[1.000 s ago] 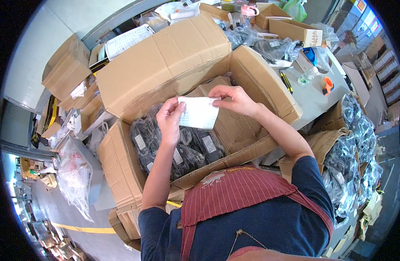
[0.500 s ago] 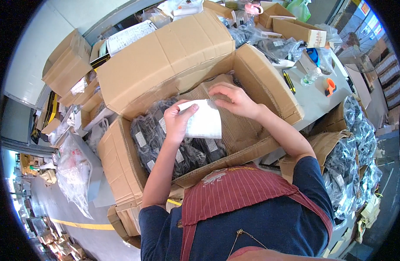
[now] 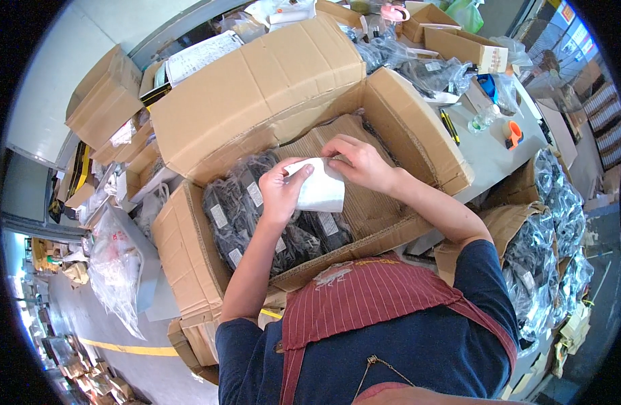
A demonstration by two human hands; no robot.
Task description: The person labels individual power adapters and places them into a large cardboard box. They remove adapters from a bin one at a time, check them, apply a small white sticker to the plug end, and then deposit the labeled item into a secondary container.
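Observation:
A white sheet of paper [image 3: 322, 189], perhaps a label sheet, is held up over an open cardboard box [image 3: 256, 94]. My left hand [image 3: 282, 190] pinches its left side, thumb on top. My right hand [image 3: 359, 160] has thumb and fingers closed on the upper right corner of the sheet. Below the hands, the box's left half holds several black items in clear plastic bags [image 3: 246, 209] with small white labels. A brown corrugated cardboard piece [image 3: 371, 196] covers the right part of the contents.
On the grey table at right lie an orange tape dispenser [image 3: 512, 135], a yellow-black cutter [image 3: 450, 125] and a small clear bottle [image 3: 484, 119]. Bagged black goods [image 3: 529, 250] fill boxes at lower right. A plastic-lined grey bin [image 3: 118, 263] stands at left. Small cartons [image 3: 462, 50] crowd the back.
My right hand has come down and left onto the paper's upper right corner, its fingers closing there. The left hand has shifted slightly right along with the sheet.

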